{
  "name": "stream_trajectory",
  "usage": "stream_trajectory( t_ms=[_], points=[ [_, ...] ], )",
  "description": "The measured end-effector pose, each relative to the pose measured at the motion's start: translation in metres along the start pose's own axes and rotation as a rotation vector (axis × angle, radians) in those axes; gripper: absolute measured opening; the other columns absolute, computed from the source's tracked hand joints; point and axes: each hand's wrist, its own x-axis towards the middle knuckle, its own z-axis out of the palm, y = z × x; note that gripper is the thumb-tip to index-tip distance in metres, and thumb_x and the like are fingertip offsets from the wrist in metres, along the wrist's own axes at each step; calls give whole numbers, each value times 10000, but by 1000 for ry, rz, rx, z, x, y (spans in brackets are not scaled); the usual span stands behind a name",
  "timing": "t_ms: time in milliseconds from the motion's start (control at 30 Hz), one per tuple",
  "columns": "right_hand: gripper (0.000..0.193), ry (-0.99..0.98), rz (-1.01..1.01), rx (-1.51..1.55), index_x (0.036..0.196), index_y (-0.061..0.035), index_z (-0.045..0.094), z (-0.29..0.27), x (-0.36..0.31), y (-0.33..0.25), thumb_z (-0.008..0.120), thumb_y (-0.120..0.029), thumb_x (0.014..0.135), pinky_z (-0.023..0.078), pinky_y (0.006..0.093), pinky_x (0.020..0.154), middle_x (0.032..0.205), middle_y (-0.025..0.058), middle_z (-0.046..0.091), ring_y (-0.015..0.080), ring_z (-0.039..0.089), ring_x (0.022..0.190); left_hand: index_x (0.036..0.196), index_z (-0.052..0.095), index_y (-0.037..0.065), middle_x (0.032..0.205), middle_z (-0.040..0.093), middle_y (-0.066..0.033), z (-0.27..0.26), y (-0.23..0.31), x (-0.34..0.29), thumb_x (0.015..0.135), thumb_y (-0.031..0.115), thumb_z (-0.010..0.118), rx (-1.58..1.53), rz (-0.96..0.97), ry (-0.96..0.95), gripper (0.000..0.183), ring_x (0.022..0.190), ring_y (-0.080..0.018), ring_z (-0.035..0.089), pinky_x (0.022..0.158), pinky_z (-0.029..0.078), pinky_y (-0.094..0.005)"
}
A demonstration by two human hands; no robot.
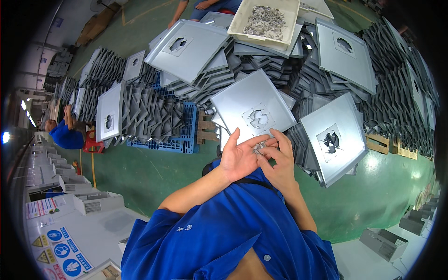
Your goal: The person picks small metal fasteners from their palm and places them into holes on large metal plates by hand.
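Observation:
My left hand [237,161] is turned palm up in front of my chest, thumb raised and fingers extended toward the right. Small silvery metal pieces [259,146] rest on its fingers. Over them, my right hand [281,163] has its thumb and fingertips closed in a pinch among the pieces; their exact shape is too small to make out. Just beyond both hands lies a grey sheet-metal panel [233,103] with a ragged, roughly round opening inside a dashed square outline. It tops a stack of similar panels.
A cream plastic bin [294,35] with many small metal pieces stands on the stacks ahead. Another panel [343,135] tops a stack at right. Blue [186,133] and wooden pallets [377,143] lie beneath. One person [67,134] sits at far left; another is partly visible at the top.

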Motion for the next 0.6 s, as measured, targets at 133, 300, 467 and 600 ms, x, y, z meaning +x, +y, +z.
stream_trajectory(
  t_ms=[133,300,467,600],
  points=[
    [192,26,-114,-109,844,-19,679,2,0,3,701,23,658,493,375,846,1305,181,490,292,520,1050,1354,421,-57,1381,434,-212,0,-1,0,923,654,273,12,5,1,844,1220,-300,453,1088,294,-436],
    [139,17,-168,-331,833,-29,676,3,-1,-1,693,-58,698,423,437,972,1349,212,473,365,468,1208,1369,398,-62,1387,432,-180,2,-2,-2,919,665,258,38,-7,2,867,1258,-281,423,1105,271,-434],
    [116,-93,-66,-270,817,-39,667,0,1,1,692,-96,719,380,457,1019,1363,225,467,390,417,1274,1376,390,-70,1389,436,-166,-1,-4,-4,916,670,252,39,-23,-21,882,1296,-273,392,1119,248,-431],
    [102,-176,-14,-247,835,-43,663,-1,2,0,676,-62,736,393,429,1008,1365,215,471,374,424,1276,1366,400,-62,1344,466,-201,-1,-7,-5,922,658,263,36,-4,11,857,1202,-287,467,1082,304,-415]
  ],
)
